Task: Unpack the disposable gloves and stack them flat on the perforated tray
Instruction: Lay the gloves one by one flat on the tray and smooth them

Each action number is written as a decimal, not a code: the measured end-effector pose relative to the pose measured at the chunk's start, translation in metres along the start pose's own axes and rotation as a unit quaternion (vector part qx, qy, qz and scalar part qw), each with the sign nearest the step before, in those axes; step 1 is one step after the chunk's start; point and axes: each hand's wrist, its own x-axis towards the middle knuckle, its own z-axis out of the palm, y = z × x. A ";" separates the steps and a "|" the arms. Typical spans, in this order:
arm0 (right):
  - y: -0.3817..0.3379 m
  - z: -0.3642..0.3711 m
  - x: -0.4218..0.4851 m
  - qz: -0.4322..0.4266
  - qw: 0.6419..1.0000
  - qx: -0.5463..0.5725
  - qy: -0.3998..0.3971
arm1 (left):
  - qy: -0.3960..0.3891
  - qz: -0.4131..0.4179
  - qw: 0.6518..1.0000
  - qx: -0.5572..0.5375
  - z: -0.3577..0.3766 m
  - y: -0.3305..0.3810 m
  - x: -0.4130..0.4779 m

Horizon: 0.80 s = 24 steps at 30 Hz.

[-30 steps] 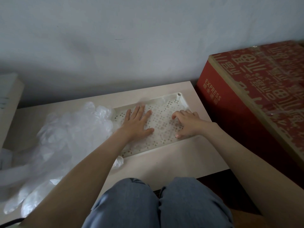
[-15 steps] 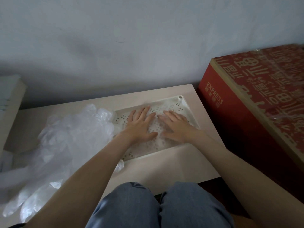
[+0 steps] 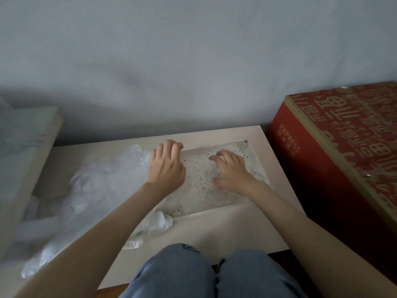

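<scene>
The white perforated tray (image 3: 225, 208) lies on the pale table (image 3: 214, 235). A clear disposable glove (image 3: 199, 186) lies spread over the tray, hard to make out against the holes. My right hand (image 3: 232, 168) presses flat on it at the tray's far right part. Raised over the tray's far left corner is my left hand (image 3: 166, 166), fingers loosely curled downward, nothing plainly held. A loose pile of clear gloves (image 3: 103, 183) lies left of the tray, some spilling toward the table's front edge.
A large red cardboard box (image 3: 343, 160) marked EXPRESS stands close against the table's right side. A pale block (image 3: 21, 151) borders the left. The grey wall (image 3: 193, 72) runs right behind the table. My knees (image 3: 193, 274) are at its front edge.
My left hand has lifted off the tray and moved left and back, its fingers curling. My right hand slid toward the tray's far right and stays flat.
</scene>
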 end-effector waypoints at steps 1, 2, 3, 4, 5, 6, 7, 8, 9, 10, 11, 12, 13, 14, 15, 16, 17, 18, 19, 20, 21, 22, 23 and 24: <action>-0.007 -0.003 0.001 -0.004 1.000 0.011 0.000 | 0.018 -0.020 1.000 0.009 -0.005 -0.007 -0.005; -0.017 -0.005 0.003 -0.009 1.000 0.022 -0.006 | 0.030 -0.040 0.998 0.026 -0.013 -0.014 -0.013; -0.027 -0.006 0.005 -0.013 0.999 0.031 -0.012 | 0.027 -0.059 0.997 0.050 -0.022 -0.020 -0.019; -0.033 -0.007 0.007 -0.015 0.999 0.036 -0.018 | -0.003 -0.077 0.994 0.080 -0.029 -0.024 -0.022; -0.044 -0.008 0.011 -0.023 0.999 0.037 -0.026 | -0.076 -0.106 0.985 0.115 -0.039 -0.029 -0.026; -0.055 -0.008 0.013 -0.030 0.998 0.035 -0.037 | -0.170 -0.145 0.965 0.138 -0.046 -0.035 -0.029; -0.069 -0.008 0.017 -0.040 0.998 0.032 -0.048 | -0.253 -0.189 0.939 0.137 -0.051 -0.045 -0.033; -0.080 -0.008 0.019 -0.046 0.997 0.031 -0.059 | -0.306 -0.222 0.918 0.117 -0.052 -0.053 -0.036; -0.094 -0.007 0.022 -0.055 0.996 0.034 -0.066 | -0.330 -0.243 0.908 0.085 -0.054 -0.060 -0.041; -0.105 -0.007 0.024 -0.061 0.995 0.039 -0.067 | -0.324 -0.250 0.911 0.050 -0.055 -0.065 -0.045; -0.114 -0.006 0.026 -0.066 0.995 0.045 -0.062 | -0.301 -0.259 0.917 0.024 -0.056 -0.067 -0.048; -0.122 -0.006 0.026 -0.072 0.995 0.051 -0.055 | -0.271 -0.270 0.924 0.005 -0.057 -0.069 -0.049; -0.128 -0.006 0.026 -0.077 0.994 0.058 -0.047 | -0.244 -0.283 0.927 -0.014 -0.059 -0.070 -0.049; -0.134 -0.006 0.025 -0.080 0.994 0.065 -0.041 | -0.218 -0.297 0.929 -0.037 -0.063 -0.071 -0.050; -0.137 -0.007 0.025 -0.082 0.993 0.074 -0.037 | -0.196 -0.308 0.929 -0.059 -0.067 -0.071 -0.048; -0.140 -0.008 0.024 -0.081 0.993 0.084 -0.034 | -0.181 -0.316 0.928 -0.075 -0.071 -0.072 -0.047; -0.142 -0.009 0.024 -0.079 0.992 0.097 -0.032 | -0.170 -0.322 0.927 -0.090 -0.074 -0.072 -0.045; -0.144 -0.010 0.024 -0.075 0.991 0.110 -0.028 | -0.161 -0.328 0.925 -0.108 -0.076 -0.074 -0.045; -0.145 -0.011 0.024 -0.071 0.989 0.125 -0.024 | -0.155 -0.334 0.921 -0.125 -0.078 -0.075 -0.044; -0.146 -0.011 0.024 -0.064 0.987 0.145 -0.021 | -0.150 -0.338 0.919 -0.139 -0.080 -0.075 -0.043; -0.149 -0.011 0.024 -0.055 0.983 0.172 -0.020 | -0.146 -0.339 0.917 -0.153 -0.082 -0.075 -0.042; -0.150 -0.012 0.023 -0.045 0.978 0.204 -0.020 | -0.140 -0.340 0.914 -0.172 -0.082 -0.075 -0.042; -0.152 -0.013 0.022 -0.034 0.971 0.237 -0.022 | -0.134 -0.341 0.910 -0.194 -0.083 -0.074 -0.040; -0.155 -0.014 0.022 -0.025 0.963 0.267 -0.026 | -0.127 -0.342 0.905 -0.218 -0.085 -0.073 -0.039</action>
